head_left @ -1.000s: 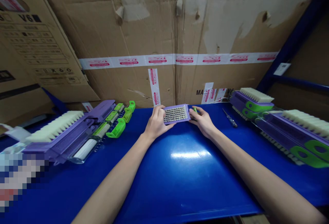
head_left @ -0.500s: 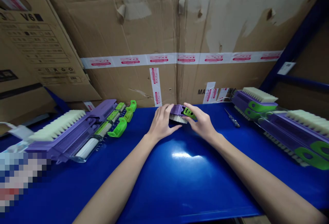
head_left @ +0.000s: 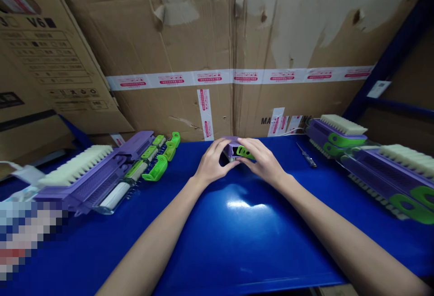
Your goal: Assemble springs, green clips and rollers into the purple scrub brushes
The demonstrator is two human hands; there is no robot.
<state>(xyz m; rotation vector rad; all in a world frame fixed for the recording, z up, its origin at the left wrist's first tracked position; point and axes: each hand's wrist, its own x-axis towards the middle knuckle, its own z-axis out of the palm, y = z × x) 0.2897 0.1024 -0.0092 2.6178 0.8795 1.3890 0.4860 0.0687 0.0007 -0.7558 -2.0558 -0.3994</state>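
Observation:
At the back middle of the blue table, my left hand [head_left: 210, 161] is closed around the left side of a purple brush [head_left: 232, 140]. My right hand [head_left: 263, 159] grips the brush's right side, fingers on top and thumb below. A green slotted clip [head_left: 244, 152] shows on the face toward me, between the right thumb and fingers, beside a dark opening. A little of the pale bristles shows underneath. My fingers cover most of the brush.
Purple housings [head_left: 105, 183] with a bristle block [head_left: 79, 164] and green clips [head_left: 156, 169] stand left. More purple brushes [head_left: 383, 169] with green parts line the right. A screwdriver [head_left: 308, 156] lies near them. Tall cardboard [head_left: 183, 47] closes off the back.
The brush has turned in my hands, so its opening faces me more and fewer bristles show. My right hand has shifted slightly left, closer to my left hand.

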